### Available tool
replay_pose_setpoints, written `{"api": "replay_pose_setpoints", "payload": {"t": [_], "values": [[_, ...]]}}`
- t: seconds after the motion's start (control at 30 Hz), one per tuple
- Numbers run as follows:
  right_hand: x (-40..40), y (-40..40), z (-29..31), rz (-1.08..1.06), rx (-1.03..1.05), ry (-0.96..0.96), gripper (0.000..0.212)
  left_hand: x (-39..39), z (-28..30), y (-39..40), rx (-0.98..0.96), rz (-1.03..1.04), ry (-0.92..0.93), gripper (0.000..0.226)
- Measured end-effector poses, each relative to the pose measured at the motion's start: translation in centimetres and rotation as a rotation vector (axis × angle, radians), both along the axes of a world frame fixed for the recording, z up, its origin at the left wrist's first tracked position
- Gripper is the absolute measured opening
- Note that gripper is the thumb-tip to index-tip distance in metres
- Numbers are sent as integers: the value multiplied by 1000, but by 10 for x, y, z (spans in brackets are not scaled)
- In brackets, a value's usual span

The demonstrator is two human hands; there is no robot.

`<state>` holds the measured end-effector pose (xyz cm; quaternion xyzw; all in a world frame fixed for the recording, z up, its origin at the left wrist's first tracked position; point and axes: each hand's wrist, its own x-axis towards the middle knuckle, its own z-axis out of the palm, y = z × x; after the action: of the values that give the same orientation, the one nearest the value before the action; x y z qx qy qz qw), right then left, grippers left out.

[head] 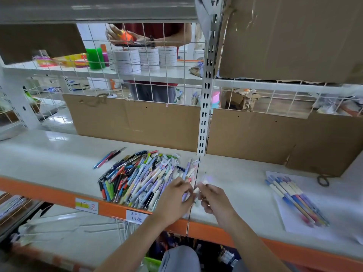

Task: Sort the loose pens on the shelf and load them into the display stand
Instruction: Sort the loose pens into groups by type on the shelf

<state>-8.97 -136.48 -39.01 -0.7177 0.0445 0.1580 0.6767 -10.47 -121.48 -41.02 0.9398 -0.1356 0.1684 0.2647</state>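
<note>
Many pens (137, 177), long axes mostly up-right

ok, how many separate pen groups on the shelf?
3: big pile centre, few loose pens left of it, sorted row on paper, right. Left hand, right hand each pinch a pen.

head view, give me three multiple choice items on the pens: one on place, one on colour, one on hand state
1. Where does the sorted row of pens lie?
A. on a white paper sheet at right
B. inside the cardboard box
C. on the floor

2. What colour is the shelf's front edge?
A. green
B. orange
C. black

3. What is the right hand doing?
A. lying flat on the shelf
B. hanging idle
C. pinching a white-capped pen

Answers:
1 A, the row rests on the sheet.
2 B, the edge strip is orange.
3 C, fingers close on the pen beside the left hand.
</note>
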Motion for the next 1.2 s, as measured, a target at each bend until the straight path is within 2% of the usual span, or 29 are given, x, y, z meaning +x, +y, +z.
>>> {"api": "replay_pose_setpoints", "payload": {"t": [0.07,0.23,0.37,0.5,0.63,0.7,0.87,1.2], "values": [[3,-4,-4,-80,-46,-20,24,-1,-4,1,41,13,19,22],[1,-36,-21,-151,-308,-88,29,10,-8,22,191,291,163,23],[-6,-47,-30,-180,-261,-83,27,16,-6,21,251,359,270,30],[-8,-47,-30,-165,-254,-90,26,21,-4,17,330,378,289,26],[-10,-48,-28,-181,-192,-63,18,12,-9,20,226,336,160,21],[-8,-50,-23,-197,-102,-32,13,4,-11,18,104,219,99,14],[-10,-55,0,-193,185,-9,14,-15,-4,-6,-16,-63,178,6],[-15,-80,25,-339,319,-191,17,-20,9,-35,-132,-130,174,8]]}}
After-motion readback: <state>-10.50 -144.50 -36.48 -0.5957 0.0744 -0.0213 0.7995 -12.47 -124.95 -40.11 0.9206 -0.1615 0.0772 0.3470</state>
